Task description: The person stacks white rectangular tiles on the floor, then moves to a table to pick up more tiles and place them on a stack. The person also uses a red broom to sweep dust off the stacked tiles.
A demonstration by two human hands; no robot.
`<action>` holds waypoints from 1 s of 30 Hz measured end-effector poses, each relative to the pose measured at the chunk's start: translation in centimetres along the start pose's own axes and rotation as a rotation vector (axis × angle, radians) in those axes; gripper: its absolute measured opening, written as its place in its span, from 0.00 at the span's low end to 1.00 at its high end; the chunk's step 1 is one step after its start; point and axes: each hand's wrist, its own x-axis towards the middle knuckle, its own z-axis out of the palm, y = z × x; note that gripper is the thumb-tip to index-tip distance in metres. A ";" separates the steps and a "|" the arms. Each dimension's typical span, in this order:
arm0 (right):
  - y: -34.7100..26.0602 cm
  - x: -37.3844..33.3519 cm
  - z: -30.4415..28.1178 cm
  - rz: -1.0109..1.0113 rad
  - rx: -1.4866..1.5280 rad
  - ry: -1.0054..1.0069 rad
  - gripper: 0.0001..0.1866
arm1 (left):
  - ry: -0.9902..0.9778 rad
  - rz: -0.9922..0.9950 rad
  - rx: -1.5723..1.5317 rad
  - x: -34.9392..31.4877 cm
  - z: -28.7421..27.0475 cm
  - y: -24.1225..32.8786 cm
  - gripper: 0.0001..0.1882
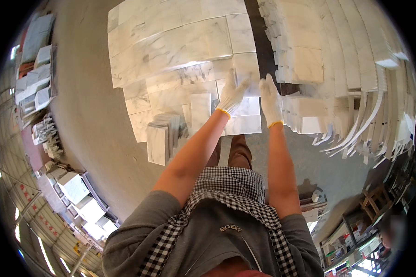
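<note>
Our left hand (pixel 233 95) is spread over the flat tiles (pixel 185 48); we cannot tell whether our right hand (pixel 270 100) grips anything. Our left forearm (pixel 195 153) could topple the standing tiles (pixel 157 143).

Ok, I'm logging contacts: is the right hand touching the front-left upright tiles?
Apart: the head view shows the left forearm between the right hand and upright tiles.

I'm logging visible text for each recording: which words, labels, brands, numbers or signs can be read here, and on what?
Grey shirt: one short line of pale lettering across the chest; I leave it uncopied.
Far wall, lower left: red marks, too small to read.
Shelf goods, lower right: too small to tell whether they carry text.
White veined tiles: no lettering seen.
</note>
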 end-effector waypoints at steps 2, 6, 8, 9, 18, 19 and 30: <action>-0.2 2.6 0.4 0.096 0.186 -0.141 0.33 | -0.084 -0.091 -0.301 0.9 -0.1 1.2 0.33; -1.8 7.1 0.7 0.295 0.531 -0.452 0.40 | -0.143 -0.224 -0.627 3.4 -0.4 1.3 0.33; -1.8 8.0 1.9 0.366 0.645 -0.519 0.43 | -0.179 -0.193 -0.708 4.0 0.0 0.2 0.34; -0.7 8.1 2.3 0.341 0.637 -0.499 0.44 | -0.207 -0.228 -0.708 4.0 0.1 0.4 0.36; -2.9 7.1 2.8 0.217 0.593 -0.471 0.40 | -0.237 -0.306 -0.740 2.7 -1.5 3.0 0.52; -1.5 7.6 3.3 0.149 0.520 -0.466 0.41 | -0.253 -0.299 -0.741 2.8 -1.5 3.1 0.52; 1.2 9.1 4.6 -0.418 -0.208 -0.241 0.19 | -0.203 -0.275 -0.639 2.4 -0.9 3.7 0.51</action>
